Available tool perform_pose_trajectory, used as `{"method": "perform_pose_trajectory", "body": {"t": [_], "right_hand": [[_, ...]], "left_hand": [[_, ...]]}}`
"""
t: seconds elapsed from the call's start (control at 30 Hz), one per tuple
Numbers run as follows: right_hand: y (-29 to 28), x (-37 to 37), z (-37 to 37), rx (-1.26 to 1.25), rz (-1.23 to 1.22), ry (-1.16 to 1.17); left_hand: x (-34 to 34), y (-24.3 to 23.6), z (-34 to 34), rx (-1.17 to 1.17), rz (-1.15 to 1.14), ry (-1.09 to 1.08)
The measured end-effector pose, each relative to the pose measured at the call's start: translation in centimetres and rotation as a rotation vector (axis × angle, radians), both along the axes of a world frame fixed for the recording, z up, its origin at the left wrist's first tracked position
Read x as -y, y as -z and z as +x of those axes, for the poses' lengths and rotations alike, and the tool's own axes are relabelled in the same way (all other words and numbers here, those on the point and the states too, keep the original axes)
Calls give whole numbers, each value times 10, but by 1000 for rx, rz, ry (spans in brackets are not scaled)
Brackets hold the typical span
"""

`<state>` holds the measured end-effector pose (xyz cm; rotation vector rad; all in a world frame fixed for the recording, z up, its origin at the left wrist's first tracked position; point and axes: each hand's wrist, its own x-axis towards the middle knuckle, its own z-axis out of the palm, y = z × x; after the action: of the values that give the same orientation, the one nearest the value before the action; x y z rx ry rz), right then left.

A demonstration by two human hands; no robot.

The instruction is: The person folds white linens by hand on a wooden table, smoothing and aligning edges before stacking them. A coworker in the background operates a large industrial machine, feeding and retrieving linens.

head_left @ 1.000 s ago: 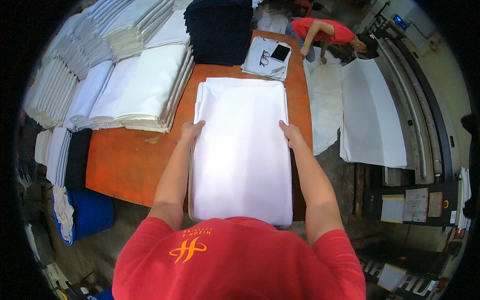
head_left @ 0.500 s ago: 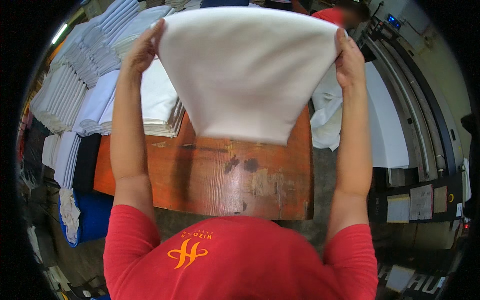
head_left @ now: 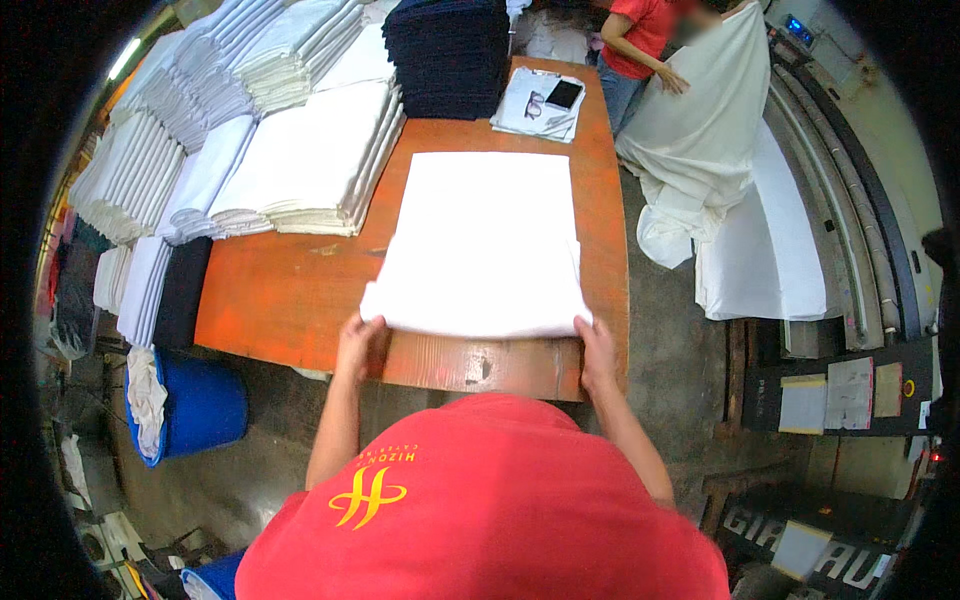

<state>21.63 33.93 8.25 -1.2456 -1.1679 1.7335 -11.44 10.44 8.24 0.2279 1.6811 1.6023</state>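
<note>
A white cloth (head_left: 485, 240) lies folded on the orange-brown wooden table (head_left: 290, 300), its near edge toward me. At its near left corner, my left hand (head_left: 358, 345) is closed on the fabric, thumb on top. My right hand (head_left: 597, 352) pinches the near right corner the same way. Both hands are low, by the table's front edge, with the cloth stretched between them. The fingers beneath the cloth are partly hidden.
Stacks of folded white cloths (head_left: 310, 150) fill the table's left side, beside a dark navy stack (head_left: 447, 55). Eyeglasses (head_left: 534, 104) and a phone (head_left: 564, 94) rest on a small pile at the back. A co-worker (head_left: 640, 45) handles a large white sheet (head_left: 705, 130). A blue bin (head_left: 200, 410) stands left.
Both hands have come down and toward me from a raised, outstretched position. The cloth, held up in the air before, now lies on the table. The co-worker's sheet has been lifted.
</note>
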Motion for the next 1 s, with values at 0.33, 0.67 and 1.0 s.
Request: {"method": "perform_pose_trajectory", "body": {"t": [0.33,0.67,1.0], "right_hand": [[-15,56,84,-74,207,-174],[-62,-12,50,-93,242,-226],[17,-81,-5,25,-3,-472]], "left_hand": [[66,-17,54,-216,229,3],[19,-50,-6,-259,220,79],[-95,25,-52,-290,-41,237]]}}
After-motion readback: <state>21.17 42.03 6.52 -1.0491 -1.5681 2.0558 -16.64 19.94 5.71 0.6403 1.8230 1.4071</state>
